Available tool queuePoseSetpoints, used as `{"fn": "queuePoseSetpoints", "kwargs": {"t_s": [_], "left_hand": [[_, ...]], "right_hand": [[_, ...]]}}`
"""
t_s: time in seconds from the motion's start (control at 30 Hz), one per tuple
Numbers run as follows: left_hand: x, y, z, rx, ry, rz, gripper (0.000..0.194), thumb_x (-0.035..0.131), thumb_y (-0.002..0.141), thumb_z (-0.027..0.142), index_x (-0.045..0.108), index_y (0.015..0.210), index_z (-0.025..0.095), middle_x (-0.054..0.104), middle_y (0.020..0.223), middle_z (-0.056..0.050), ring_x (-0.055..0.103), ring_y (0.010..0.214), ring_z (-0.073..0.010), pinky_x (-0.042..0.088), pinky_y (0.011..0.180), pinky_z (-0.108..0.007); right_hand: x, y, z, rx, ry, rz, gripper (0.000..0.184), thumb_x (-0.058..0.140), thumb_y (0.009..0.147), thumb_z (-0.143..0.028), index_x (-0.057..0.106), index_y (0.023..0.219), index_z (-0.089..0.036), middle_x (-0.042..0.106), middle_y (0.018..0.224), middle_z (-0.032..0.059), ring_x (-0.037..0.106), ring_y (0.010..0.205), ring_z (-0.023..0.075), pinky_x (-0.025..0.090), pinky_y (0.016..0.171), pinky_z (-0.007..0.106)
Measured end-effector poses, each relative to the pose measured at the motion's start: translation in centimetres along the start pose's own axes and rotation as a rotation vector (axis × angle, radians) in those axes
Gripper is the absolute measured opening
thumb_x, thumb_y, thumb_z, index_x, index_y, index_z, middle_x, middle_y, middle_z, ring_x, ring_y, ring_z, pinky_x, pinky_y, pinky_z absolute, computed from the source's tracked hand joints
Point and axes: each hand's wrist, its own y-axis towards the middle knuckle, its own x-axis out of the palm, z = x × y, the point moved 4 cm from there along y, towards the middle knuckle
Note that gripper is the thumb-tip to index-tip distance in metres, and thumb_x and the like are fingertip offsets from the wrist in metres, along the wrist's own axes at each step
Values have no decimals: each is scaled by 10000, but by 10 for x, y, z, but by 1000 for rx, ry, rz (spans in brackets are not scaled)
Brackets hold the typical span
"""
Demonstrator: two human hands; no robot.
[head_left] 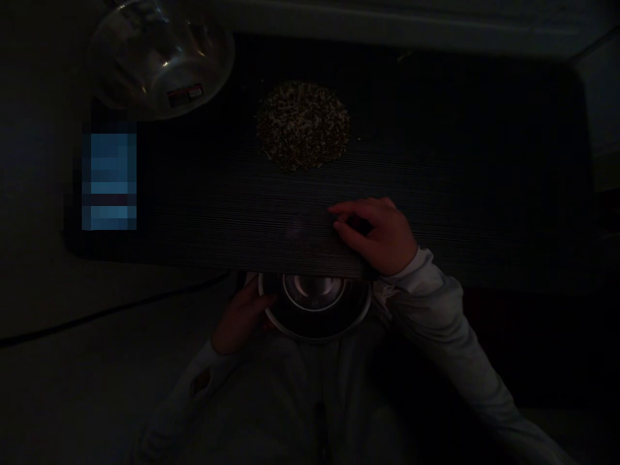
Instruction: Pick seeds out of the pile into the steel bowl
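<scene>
The picture is very dark. My left hand (241, 316) grips the left rim of a round metal bowl (312, 326), its thumb over the edge. This bowl sits at my lap by the table's near edge, which hides its far side. Over the dark table (217, 213), my right hand (380, 232) is curved, with thumb and forefinger a little apart and no held object visible. Farther back lies a round, flat heap of mixed pale and brown grains or seeds (303, 126).
A large shiny metal bowl (162, 58) with a label inside stands at the table's back left. Below it is a bright blue, pixelated rectangle (110, 181). A dark cable (116, 311) runs across the floor at left. A pale wall edge (411, 22) borders the back.
</scene>
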Motion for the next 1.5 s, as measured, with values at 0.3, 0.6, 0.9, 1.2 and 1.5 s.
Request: {"fn": "queuePoseSetpoints", "kwargs": {"t_s": [0.3, 0.6, 0.9, 1.2, 1.5], "left_hand": [[-2, 1, -1, -8, 13, 14, 214, 553, 611, 209, 529, 819, 168, 483, 447, 67, 405, 341, -78, 312, 344, -200], [0, 1, 2, -2, -5, -1, 193, 549, 605, 199, 524, 795, 171, 473, 434, 70, 392, 325, -74, 300, 324, -194], [2, 0, 5, -3, -7, 16, 194, 552, 590, 191, 516, 780, 169, 463, 417, 74, 384, 324, -72, 300, 325, -192], [1, 1, 1, -1, 13, 17, 196, 552, 606, 196, 516, 797, 174, 490, 442, 68, 394, 331, -72, 307, 323, -188], [3, -1, 4, -2, 11, 6, 176, 549, 599, 189, 512, 771, 174, 481, 407, 71, 396, 319, -79, 311, 322, -194]], "right_hand": [[0, 0, -1, 5, -16, -20, 216, 492, 704, -252, 588, 894, -214, 621, 724, -17, 538, 698, 133, 315, 685, 286], [1, 0, -1, -2, -3, -29, 210, 503, 700, -255, 592, 887, -220, 624, 721, -20, 539, 701, 134, 309, 697, 290], [1, 0, -1, -14, -5, -46, 212, 499, 704, -265, 592, 889, -221, 625, 715, -20, 539, 697, 135, 307, 704, 293], [2, 0, -2, -29, -10, -76, 200, 507, 699, -263, 590, 876, -223, 626, 711, -26, 539, 699, 132, 299, 713, 292], [2, 0, -2, -26, -7, -84, 197, 499, 704, -269, 587, 874, -222, 627, 716, -25, 538, 711, 134, 288, 710, 294]]}}
